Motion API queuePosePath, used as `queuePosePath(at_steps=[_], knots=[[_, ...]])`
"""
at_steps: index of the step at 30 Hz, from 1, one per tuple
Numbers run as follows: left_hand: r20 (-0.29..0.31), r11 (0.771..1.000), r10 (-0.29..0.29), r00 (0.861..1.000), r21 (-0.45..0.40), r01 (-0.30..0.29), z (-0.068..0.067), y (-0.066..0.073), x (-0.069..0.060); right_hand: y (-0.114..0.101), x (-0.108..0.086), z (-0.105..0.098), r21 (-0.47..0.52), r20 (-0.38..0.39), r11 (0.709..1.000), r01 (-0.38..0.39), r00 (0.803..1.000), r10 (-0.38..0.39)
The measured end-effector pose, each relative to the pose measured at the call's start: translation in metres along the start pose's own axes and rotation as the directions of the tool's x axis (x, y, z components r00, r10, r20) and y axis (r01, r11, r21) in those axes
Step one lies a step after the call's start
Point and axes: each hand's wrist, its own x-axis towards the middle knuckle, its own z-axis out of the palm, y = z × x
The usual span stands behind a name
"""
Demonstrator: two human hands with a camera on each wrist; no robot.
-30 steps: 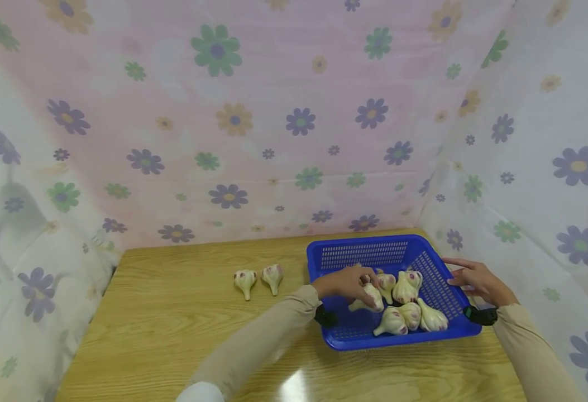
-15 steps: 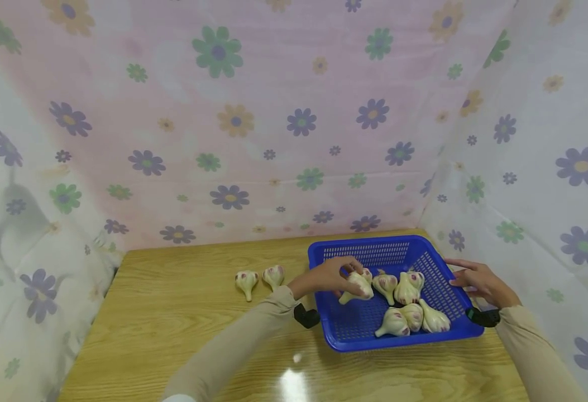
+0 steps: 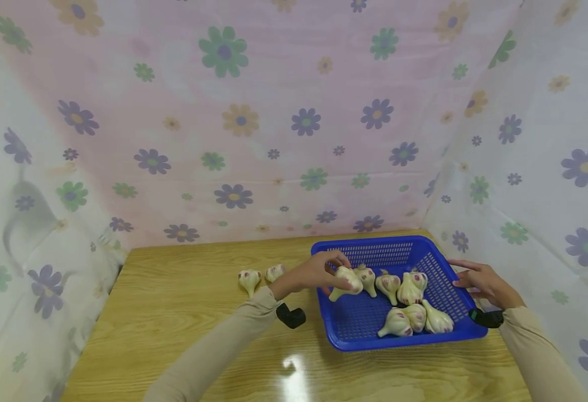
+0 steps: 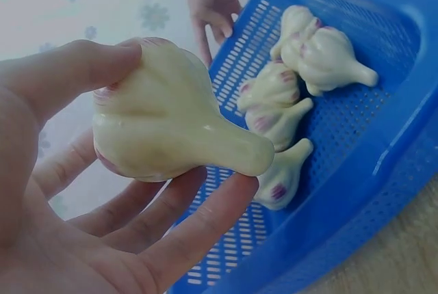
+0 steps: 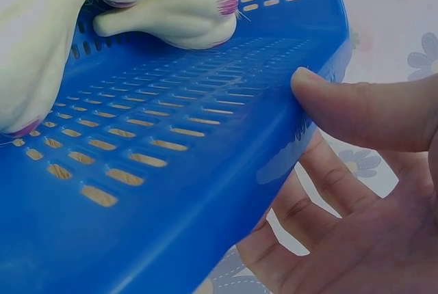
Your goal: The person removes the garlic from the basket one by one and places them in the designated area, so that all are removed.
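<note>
My left hand (image 3: pixel 310 274) grips a garlic bulb (image 3: pixel 346 281) above the left side of the blue basket (image 3: pixel 404 340). In the left wrist view the thumb and fingers of my left hand (image 4: pixel 116 205) are curled round that bulb (image 4: pixel 164 116), its stem pointing away from the palm. Several more bulbs (image 3: pixel 396 322) lie in the basket's middle and right. At the basket's right rim rests my right hand (image 3: pixel 486 285); the right wrist view has its thumb (image 5: pixel 363 109) on the rim (image 5: pixel 274 123), fingers along the outside wall.
Two garlic bulbs (image 3: pixel 249 281) lie on the wooden table (image 3: pixel 173 301) left of the basket, the second (image 3: pixel 275 272) partly behind my left hand. Flowered cloth (image 3: pixel 253 139) stands behind the table and at both sides.
My left hand has lifted a bulb from among the others and carried it leftward, near the basket's left rim. My right hand has stayed at the right rim.
</note>
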Motion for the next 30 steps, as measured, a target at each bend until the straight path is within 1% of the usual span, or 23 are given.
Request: queuePosePath(at_steps=[7,14,20,26,30], knots=[[-0.008,0.999,-0.01,1.0,-0.052,0.01,-0.006,-0.003,-0.011,0.0,-0.002,-0.002,-0.011,0.015,1.0,0.029,0.999,-0.029],[-0.015,0.996,-0.003,1.0,-0.087,0.001,-0.011,-0.011,-0.025,0.003,0.001,-0.001,-0.009,0.018,1.0,0.016,1.0,-0.015],[-0.057,0.995,-0.013,0.998,-0.099,0.007,-0.015,-0.013,-0.041,0.004,-0.002,0.0,-0.03,0.031,0.998,0.054,0.998,-0.053],[-0.104,0.993,-0.038,0.994,-0.114,0.026,-0.025,-0.015,-0.059,0.005,-0.003,0.0,-0.052,0.044,0.994,0.095,0.995,-0.092],[-0.117,0.99,-0.043,0.992,-0.139,0.026,-0.031,-0.02,-0.068,0.006,-0.001,0.0,-0.037,0.034,0.997,0.071,0.997,-0.07]])
